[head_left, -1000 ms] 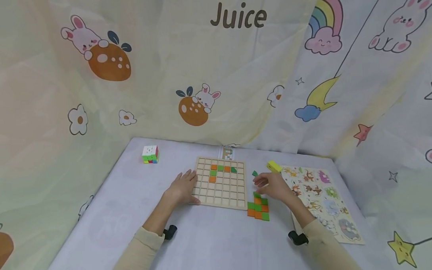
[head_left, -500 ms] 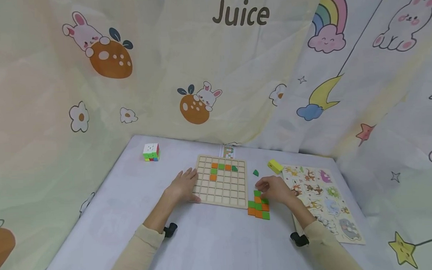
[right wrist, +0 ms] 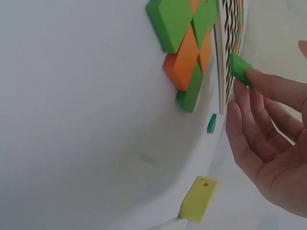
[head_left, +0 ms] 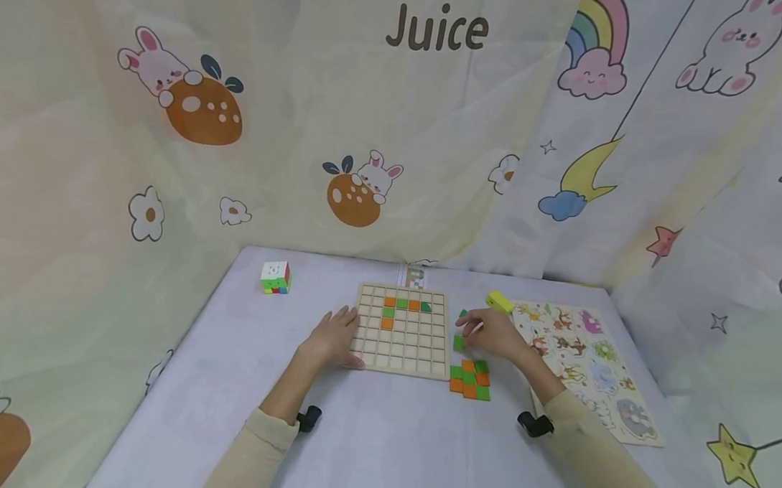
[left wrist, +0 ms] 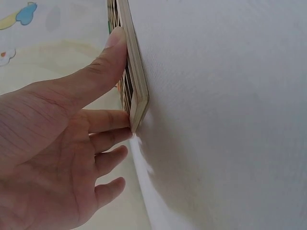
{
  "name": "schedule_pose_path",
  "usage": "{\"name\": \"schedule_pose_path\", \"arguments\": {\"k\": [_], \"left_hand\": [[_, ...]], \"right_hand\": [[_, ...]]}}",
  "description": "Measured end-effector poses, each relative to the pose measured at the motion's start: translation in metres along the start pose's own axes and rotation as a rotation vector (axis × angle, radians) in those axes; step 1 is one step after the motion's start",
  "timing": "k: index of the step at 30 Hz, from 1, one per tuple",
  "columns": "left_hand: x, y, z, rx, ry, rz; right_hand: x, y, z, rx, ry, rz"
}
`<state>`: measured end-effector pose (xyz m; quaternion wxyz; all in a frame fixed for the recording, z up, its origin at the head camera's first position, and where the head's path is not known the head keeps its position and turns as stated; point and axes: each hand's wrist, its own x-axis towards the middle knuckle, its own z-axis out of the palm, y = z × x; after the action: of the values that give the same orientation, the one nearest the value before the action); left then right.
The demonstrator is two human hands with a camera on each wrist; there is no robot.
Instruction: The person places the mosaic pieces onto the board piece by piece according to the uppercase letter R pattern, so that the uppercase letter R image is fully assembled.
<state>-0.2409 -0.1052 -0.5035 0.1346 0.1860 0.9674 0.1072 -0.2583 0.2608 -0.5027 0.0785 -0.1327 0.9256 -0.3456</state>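
A wooden grid board (head_left: pixel 404 350) lies on the table, with several orange and green tiles (head_left: pixel 396 303) and a dark green curved piece (head_left: pixel 425 307) in its cells. My left hand (head_left: pixel 332 341) rests at its left front corner; in the left wrist view the thumb touches one edge and fingertips touch near the corner. My right hand (head_left: pixel 495 334), right of the board, pinches a green square tile (right wrist: pixel 240 71) between thumb and fingers, lifted off the table. Below that hand lies a cluster of orange and green tiles (head_left: pixel 470 380). A loose dark green piece (right wrist: pixel 212 123) is partly hidden in the head view.
A yellow block (head_left: pixel 499 302) stands behind my right hand. An animal puzzle board (head_left: pixel 586 381) lies at the right, partly under my right forearm. A puzzle cube (head_left: pixel 276 277) sits at the back left. Behind the grid board lies a pattern card (head_left: pixel 415 276).
My right hand has come down to the tile cluster, taken a green tile from its far end, and moved slightly away with it. My left hand stays at the board.
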Motion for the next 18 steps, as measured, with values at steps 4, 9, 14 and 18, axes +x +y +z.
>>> {"name": "schedule_pose_path", "arguments": {"k": [4, 9, 14, 18], "left_hand": [[0.0, -0.001, 0.001, 0.003, 0.004, -0.002], [0.001, -0.002, 0.002, 0.012, -0.001, -0.009], [0.001, -0.002, 0.002, 0.003, -0.004, -0.008], [0.003, -0.003, 0.003, 0.01, 0.004, -0.006]], "right_hand": [[0.007, -0.007, 0.004, 0.007, 0.026, -0.046], [0.018, -0.012, 0.012, 0.029, 0.031, -0.076], [0.029, -0.02, 0.021, 0.067, 0.042, -0.075], [0.036, -0.026, 0.028, 0.118, 0.041, -0.074]]}}
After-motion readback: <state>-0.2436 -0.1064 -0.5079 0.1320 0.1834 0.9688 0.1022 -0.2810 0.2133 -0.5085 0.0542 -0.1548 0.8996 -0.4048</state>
